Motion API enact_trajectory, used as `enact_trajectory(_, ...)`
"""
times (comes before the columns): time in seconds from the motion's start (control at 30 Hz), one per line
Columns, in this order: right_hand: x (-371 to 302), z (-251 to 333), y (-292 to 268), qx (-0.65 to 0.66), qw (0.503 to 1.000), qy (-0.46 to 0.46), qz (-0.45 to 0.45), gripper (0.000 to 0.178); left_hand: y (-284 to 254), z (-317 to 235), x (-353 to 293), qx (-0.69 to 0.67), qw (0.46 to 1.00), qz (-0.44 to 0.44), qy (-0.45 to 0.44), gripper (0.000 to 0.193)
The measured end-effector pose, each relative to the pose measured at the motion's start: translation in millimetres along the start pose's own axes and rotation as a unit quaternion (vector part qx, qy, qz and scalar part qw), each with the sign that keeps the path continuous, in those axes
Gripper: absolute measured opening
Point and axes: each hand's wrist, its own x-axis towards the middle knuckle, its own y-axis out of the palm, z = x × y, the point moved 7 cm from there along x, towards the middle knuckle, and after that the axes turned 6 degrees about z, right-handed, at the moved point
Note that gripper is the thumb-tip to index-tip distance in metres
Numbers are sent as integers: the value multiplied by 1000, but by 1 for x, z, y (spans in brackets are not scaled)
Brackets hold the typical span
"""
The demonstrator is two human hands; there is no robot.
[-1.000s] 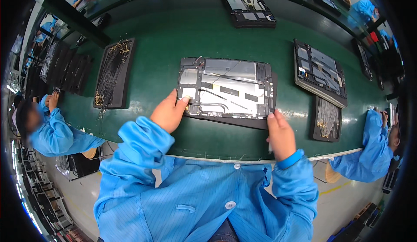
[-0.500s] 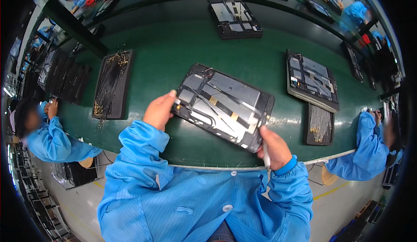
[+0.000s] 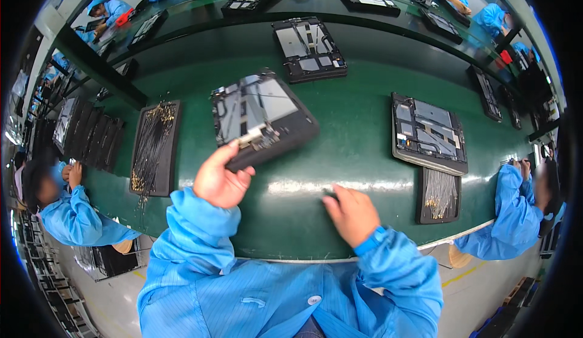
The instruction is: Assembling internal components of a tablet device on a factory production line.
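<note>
My left hand (image 3: 221, 177) grips the near corner of an opened tablet (image 3: 273, 104), its silver and black inner parts showing, in a black tray. The tablet is blurred and tilted above the green bench. My right hand (image 3: 355, 216) is over the bench near its front edge, apart from the tablet. Its thumb and forefinger reach out, while the other fingers curl underneath; whatever they hold is hidden. Another opened tablet (image 3: 310, 49) lies farther back, beyond the held one. To the right, a third opened tablet (image 3: 428, 131) rests partly over a tray of thin cables (image 3: 440, 195).
At left a black tray (image 3: 172, 150) holds a bundle of thin dark cables with gold ends. Black trays (image 3: 91, 131) stand packed together beyond it. A raised shelf (image 3: 303, 1) with more tablets crosses the back. Co-workers in blue sit on both sides and opposite.
The tablet has swung away and to the left, turning in my left hand. My right hand has let go of it; the white pen-like tool seen in that hand before is out of sight.
</note>
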Motion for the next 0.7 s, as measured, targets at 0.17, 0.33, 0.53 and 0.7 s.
enact_trajectory(0.17,-33,-36,-22,-213,973,-58,-70,18,-22,-73,80,-54,991,1,121,23)
enact_trajectory(0.33,-28,-41,-20,-204,973,-60,-89,20,-34,-110,163,-64,967,-18,246,54)
enact_trajectory(0.53,-28,-46,-20,-192,978,-51,-70,20,31,-6,196,26,994,-89,64,86)
enact_trajectory(0.7,-25,-48,-21,-166,983,-52,-60,22,41,-26,232,71,974,-204,73,51)
